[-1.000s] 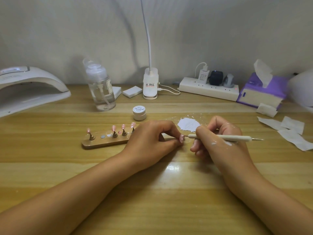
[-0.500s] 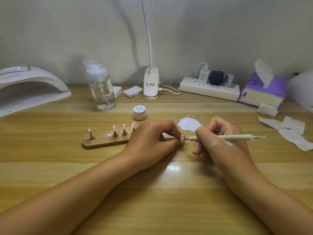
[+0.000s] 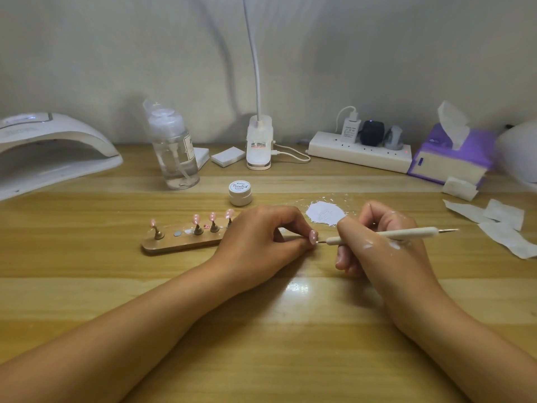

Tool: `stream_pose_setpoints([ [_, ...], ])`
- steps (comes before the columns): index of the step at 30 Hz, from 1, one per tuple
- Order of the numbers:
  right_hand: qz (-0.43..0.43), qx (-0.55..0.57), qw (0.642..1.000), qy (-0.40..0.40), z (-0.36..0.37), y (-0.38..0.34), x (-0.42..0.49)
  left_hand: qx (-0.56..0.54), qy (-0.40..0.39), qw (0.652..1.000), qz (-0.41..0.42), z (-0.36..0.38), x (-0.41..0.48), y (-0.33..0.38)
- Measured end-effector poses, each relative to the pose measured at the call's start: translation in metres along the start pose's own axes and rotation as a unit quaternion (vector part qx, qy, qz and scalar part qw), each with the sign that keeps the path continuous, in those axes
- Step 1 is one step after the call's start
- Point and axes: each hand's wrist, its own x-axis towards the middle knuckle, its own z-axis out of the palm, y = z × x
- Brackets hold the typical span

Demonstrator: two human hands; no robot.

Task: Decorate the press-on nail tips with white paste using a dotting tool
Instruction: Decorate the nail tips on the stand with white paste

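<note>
Near the middle of the worktop [image 3: 261, 344], the head view, the only one given, shows the left hand [image 3: 261, 237] pinching one pink nail tip [image 3: 313, 237] between thumb and forefinger. The pink face is turned to the right. The right hand [image 3: 386, 248] is clamped on the tool [image 3: 383, 235] in a pen grip, with white smears on its back.

A second ago the tool's metal end met the nail tip's face. Since then the tool has slid a little to the right and tilted, its far end higher and its working end lower. That end now sits just beside the lower right edge of the nail tip. At this size I cannot tell whether it still touches. The left hand has barely moved.

I judge this as the close of one dab. The tool is either backing off to reload or shifting to a lower spot on the same nail tip. If it needs more, the white paste [image 3: 325, 213] lies spread on the worktop just beyond the right hand, so a reload is a short reach.

Left of the hands stands the holder [image 3: 180, 242], with four more pink nails [image 3: 197, 219] on pegs. Whether they carry any white is too small to read. The jar [image 3: 240, 193] sits closed just beyond the left hand.
</note>
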Motion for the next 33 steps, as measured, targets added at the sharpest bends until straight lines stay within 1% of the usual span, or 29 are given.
stream_pose_setpoints([
  [6, -0.004, -0.012, 1.000, 0.002, 0.000, 0.001, 0.001, 0.004, 0.001, 1.000, 0.005, 0.000, 0.001, 0.000],
  [9, -0.031, 0.022, 0.998, 0.048, -0.004, 0.001, 0.001, -0.002, 0.000, 1.000, 0.000, 0.001, 0.001, 0.000],
  [10, -0.055, 0.012, 0.996, 0.071, -0.006, 0.002, 0.002, -0.004, -0.001, 1.000, -0.002, 0.000, 0.001, -0.001],
  [12, -0.103, -0.047, 0.987, 0.112, -0.011, 0.003, 0.004, -0.006, -0.002, 1.000, -0.001, 0.001, 0.000, -0.001],
  [14, -0.110, -0.086, 0.982, 0.130, -0.015, 0.006, 0.009, -0.005, -0.001, 1.000, 0.004, 0.001, 0.000, -0.001],
  [19, -0.036, -0.088, 0.990, 0.102, -0.017, 0.013, 0.016, 0.007, 0.002, 1.000, 0.012, 0.002, -0.002, 0.000],
  [24, -0.043, -0.142, 0.986, 0.082, -0.021, 0.014, 0.017, -0.005, -0.003, 1.000, 0.006, 0.001, -0.002, 0.000],
  [27, -0.031, -0.131, 0.987, 0.085, -0.024, 0.014, 0.019, -0.002, -0.013, 1.000, 0.002, 0.000, -0.002, 0.001],
  [33, -0.047, -0.097, 0.991, 0.078, -0.020, 0.015, 0.018, -0.004, -0.008, 1.000, 0.013, 0.001, -0.001, 0.000],
])
